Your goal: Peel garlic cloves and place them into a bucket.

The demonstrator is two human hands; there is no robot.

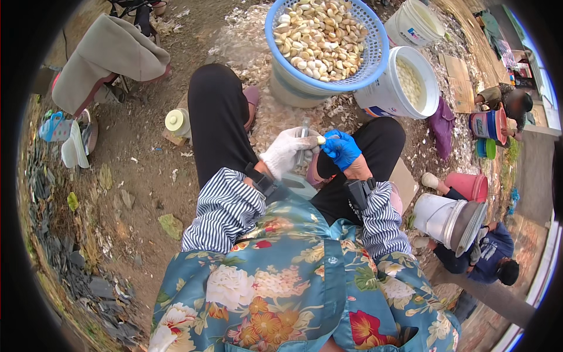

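Note:
My left hand (288, 149), in a white knit glove, is closed around a narrow metal tool (302, 143), perhaps a small knife; its exact kind is not clear. In front of my lap, a pale garlic clove (321, 140) sits between the fingertips of both hands. My right hand (342, 149) wears a blue disposable glove and pinches this clove from the other side. Beyond my hands, a blue perforated basket (382, 48) full of unpeeled garlic cloves (323, 39) rests on a bucket (292, 88).
A white bucket (376, 94) to the right holds peeled cloves (409, 81), with another white bucket (407, 26) behind it. Garlic skins (239, 44) litter the ground. A cloth-draped seat (118, 48) and lidded jar (177, 122) stand left. Two people (492, 251) work among buckets at right.

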